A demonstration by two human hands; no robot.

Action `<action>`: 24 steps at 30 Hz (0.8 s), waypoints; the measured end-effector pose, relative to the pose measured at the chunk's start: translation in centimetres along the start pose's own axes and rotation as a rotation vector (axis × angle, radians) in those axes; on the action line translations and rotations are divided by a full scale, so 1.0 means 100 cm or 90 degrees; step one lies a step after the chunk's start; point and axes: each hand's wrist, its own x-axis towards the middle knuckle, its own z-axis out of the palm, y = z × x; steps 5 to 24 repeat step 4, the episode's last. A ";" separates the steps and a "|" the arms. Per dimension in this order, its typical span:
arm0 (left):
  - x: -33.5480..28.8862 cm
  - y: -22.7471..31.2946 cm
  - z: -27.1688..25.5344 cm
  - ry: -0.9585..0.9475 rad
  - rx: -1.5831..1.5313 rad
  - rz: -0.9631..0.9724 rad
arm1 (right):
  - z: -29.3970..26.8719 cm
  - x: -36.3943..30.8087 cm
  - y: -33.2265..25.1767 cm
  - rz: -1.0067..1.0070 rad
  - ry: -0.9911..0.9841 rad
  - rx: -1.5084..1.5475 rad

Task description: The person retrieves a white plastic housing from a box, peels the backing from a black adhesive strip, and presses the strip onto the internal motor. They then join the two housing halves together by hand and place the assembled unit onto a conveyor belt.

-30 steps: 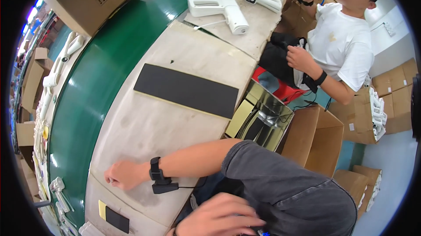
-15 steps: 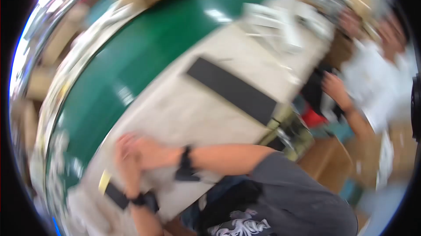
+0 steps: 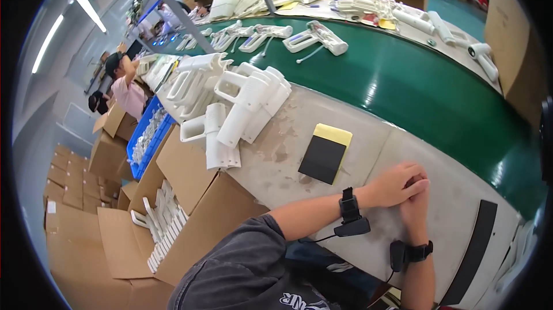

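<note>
My left hand (image 3: 393, 185) and my right hand (image 3: 417, 197) are together above the pale worktable, touching with bent fingers. Both look closed, and no object shows in either one. Each wrist has a black strap with a small black box and a cable. Left of my hands, a black rectangular sheet with a yellow end (image 3: 324, 154) lies flat on the table. A long black strip (image 3: 473, 252) lies to the right of my right forearm.
White gun-shaped plastic housings (image 3: 253, 102) are piled at the table's left end. Beyond runs a green conveyor belt (image 3: 391, 79) carrying similar parts. An open cardboard box (image 3: 190, 218) of white pieces and a blue bin (image 3: 147, 137) stand left. Other people work farther off.
My view has swung left, bringing the piled white housings and boxes into sight. The nearby person on the right has left the picture. My hands stay together.
</note>
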 end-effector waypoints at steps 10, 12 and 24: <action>0.002 0.002 -0.001 -0.016 -0.016 -0.012 | -0.004 -0.001 0.004 0.052 0.006 0.054; 0.002 0.002 -0.001 -0.016 -0.016 -0.012 | -0.004 -0.001 0.004 0.052 0.006 0.054; 0.002 0.002 -0.001 -0.016 -0.016 -0.012 | -0.004 -0.001 0.004 0.052 0.006 0.054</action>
